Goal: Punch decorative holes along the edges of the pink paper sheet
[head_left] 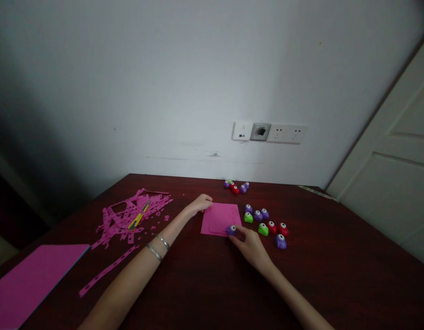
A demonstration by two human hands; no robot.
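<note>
A pink square sheet of paper [219, 215] lies on the table before me, with a smaller sheet or flap on top and small marks near its upper right. My left hand [202, 203] is closed at the sheet's upper left edge, fingers pressed on the paper. At the lower right edge, my right hand [248, 243] grips a small purple craft punch [231, 230] with an eye on top. Just right of the sheet stand several more punches, among them a green one [263, 229], a red one [283, 228] and a purple one [281, 241].
A heap of punched pink paper strips [119, 215] lies left, with a yellow cutter [139, 215] on it. One loose strip [108, 271] and a large pink sheet [40, 279] are nearer me. More punches [235, 189] stand by the wall, below the sockets [286, 133].
</note>
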